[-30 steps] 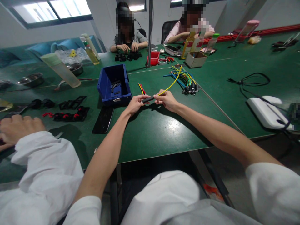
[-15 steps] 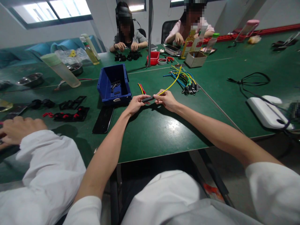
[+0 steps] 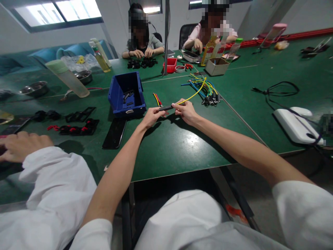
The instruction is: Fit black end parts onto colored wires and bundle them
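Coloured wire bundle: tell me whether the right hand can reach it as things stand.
Probably yes: the wire bundle lies just beyond the right hand, with only the yellow wire seeming to stretch between them. That hand appears to pinch this wire, though, so it may need freeing first.

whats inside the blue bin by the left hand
Inside the blue bin, a few short black pieces lie on its floor. Anything close behind its front wall is covered and cannot be seen.
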`<state>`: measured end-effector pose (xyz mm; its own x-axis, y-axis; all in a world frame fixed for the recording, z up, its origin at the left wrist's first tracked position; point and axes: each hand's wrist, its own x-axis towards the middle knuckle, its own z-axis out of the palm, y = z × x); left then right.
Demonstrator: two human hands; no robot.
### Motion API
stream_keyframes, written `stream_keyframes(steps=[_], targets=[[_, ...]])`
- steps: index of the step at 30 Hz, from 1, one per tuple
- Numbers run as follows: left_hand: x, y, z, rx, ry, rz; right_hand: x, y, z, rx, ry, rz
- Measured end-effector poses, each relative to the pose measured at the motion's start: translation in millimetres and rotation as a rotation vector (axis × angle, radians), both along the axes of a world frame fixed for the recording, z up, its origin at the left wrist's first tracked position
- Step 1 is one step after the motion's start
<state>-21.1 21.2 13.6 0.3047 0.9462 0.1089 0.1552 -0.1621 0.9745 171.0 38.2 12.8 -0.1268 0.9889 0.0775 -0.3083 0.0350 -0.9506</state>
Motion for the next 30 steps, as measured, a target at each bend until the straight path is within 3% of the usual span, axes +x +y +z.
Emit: stream_keyframes(steps=[30], targets=[[23, -10, -7.2, 0.041, -0.091, 0.143, 1, 2, 3.5, -0.083, 0.069, 0.057]])
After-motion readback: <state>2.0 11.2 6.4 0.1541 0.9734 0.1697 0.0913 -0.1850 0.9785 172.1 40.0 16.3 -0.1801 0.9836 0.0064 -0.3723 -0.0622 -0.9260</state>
